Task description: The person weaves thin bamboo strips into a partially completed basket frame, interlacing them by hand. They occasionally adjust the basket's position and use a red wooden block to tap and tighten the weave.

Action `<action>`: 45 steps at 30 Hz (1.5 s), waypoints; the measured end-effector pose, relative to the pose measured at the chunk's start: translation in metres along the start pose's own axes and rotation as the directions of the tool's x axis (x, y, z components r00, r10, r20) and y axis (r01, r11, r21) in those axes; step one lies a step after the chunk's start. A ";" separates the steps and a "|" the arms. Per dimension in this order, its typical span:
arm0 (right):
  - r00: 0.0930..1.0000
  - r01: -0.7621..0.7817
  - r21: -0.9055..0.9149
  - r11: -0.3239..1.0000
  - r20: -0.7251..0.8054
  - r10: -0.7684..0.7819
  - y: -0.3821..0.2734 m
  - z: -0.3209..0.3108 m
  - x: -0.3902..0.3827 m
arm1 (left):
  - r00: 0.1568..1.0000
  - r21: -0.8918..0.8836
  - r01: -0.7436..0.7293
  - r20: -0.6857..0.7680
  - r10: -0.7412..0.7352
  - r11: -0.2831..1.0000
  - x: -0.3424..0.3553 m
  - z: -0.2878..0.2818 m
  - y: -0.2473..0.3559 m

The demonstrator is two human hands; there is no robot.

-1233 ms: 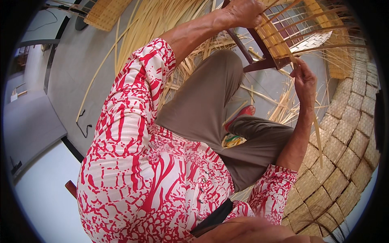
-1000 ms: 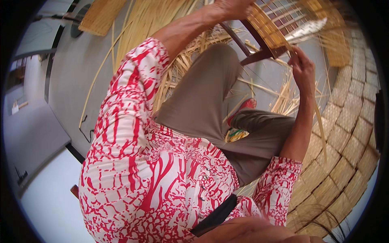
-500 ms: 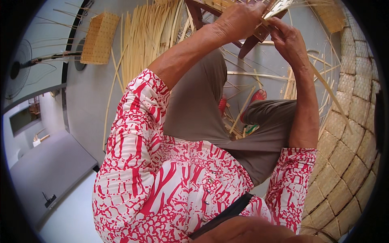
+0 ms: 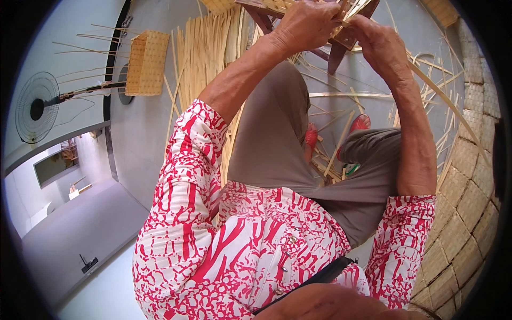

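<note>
At the top edge, my left hand (image 4: 309,25) is closed with its fingers on pale bamboo strips (image 4: 356,7), just above a dark wooden stool (image 4: 337,57). My right hand (image 4: 381,49) meets it from the right, thumb and forefinger pinched on a strip. One long bamboo strip (image 4: 449,101) trails from behind my right wrist toward the lower right. Part of a woven bamboo piece (image 4: 278,4) shows on the stool beside my left hand. The fingertips and the upper part of the work are partly hidden or cut off by the picture's edge.
Many split bamboo strips (image 4: 205,58) lie on the floor at left. Beyond them stand a woven basket (image 4: 147,64) with loose strip ends and a fan (image 4: 37,109). Strip offcuts lie around my red shoes (image 4: 361,121). A large woven mat surface (image 4: 458,213) lines the right.
The view has shifted, so the surroundings sit farther right. My right hand has moved in closer to my left hand, and the pale strips between them show less.
</note>
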State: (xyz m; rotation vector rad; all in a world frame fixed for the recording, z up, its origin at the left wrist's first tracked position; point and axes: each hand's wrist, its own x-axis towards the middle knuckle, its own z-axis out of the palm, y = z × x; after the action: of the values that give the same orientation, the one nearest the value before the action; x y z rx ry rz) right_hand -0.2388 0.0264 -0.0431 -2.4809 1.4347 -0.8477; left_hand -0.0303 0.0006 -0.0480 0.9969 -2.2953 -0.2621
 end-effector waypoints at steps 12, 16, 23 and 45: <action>0.998 0.013 -0.238 0.971 -0.052 -0.026 -0.007 -0.009 0.006 | 0.994 -0.081 -0.099 -0.046 0.095 0.992 -0.019 -0.021 0.009; 0.992 0.059 -0.215 0.975 -0.093 -0.081 -0.006 -0.007 0.012 | 0.994 -0.121 -0.096 -0.062 0.089 0.988 -0.018 -0.029 0.013; 0.998 0.046 -0.282 0.958 -0.031 -0.057 -0.005 -0.002 0.018 | 0.992 0.033 -0.118 -0.047 0.120 0.992 -0.021 -0.033 -0.006; 0.897 -0.171 0.711 -0.682 0.400 0.191 0.047 0.015 0.004 | 0.972 -0.270 0.046 -0.208 -0.105 0.962 -0.029 -0.018 -0.010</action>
State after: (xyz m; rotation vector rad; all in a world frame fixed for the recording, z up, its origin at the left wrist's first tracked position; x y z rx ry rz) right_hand -0.2642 -0.0036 -0.0729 -0.3217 0.2719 -1.1153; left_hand 0.0017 0.0155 -0.0508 0.9272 -1.9635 -0.4532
